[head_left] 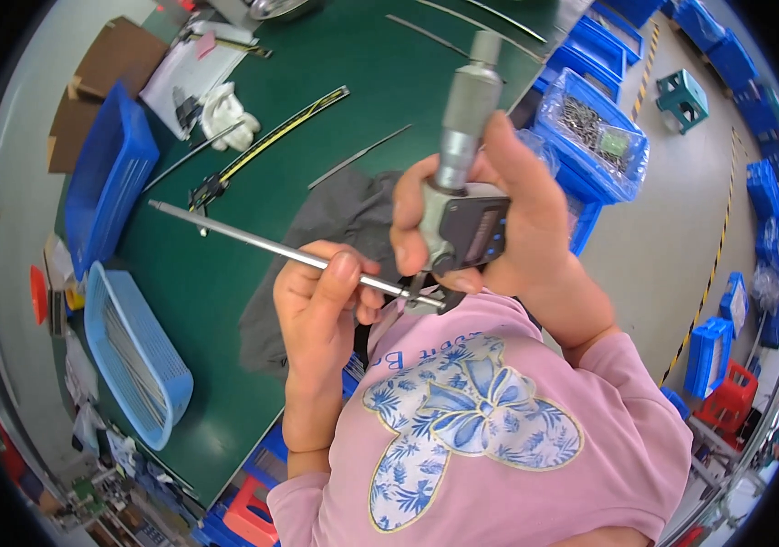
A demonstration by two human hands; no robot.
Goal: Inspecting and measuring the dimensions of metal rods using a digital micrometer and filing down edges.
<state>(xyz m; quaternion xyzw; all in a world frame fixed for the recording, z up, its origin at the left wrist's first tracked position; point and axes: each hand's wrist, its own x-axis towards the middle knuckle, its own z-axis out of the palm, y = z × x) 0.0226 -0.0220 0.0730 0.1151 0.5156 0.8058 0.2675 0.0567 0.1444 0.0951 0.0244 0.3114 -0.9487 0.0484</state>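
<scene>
In my left hand (321, 296) I pinch a slim metal rod (262, 243) between thumb and fingers. Its stepped, narrower tip points up and left over the green table. My right hand (526, 201) is wrapped around a digital micrometer (451, 210), its grey thimble pointing up and its dark display turned toward me. The rod's lower right end lies at the micrometer's measuring jaws; whether both faces touch it I cannot tell. Beneath my hands a dark grey cloth (294, 264) covers part of the table edge.
On the green table (316, 55) lie a caliper (271, 137), a white glove (227, 117) and thin rods. A light-blue basket (139, 356) with several rods stands left, near a blue bin (111, 173). At right, a blue crate (590, 137) holds small metal parts; a green stool (682, 98) stands beyond.
</scene>
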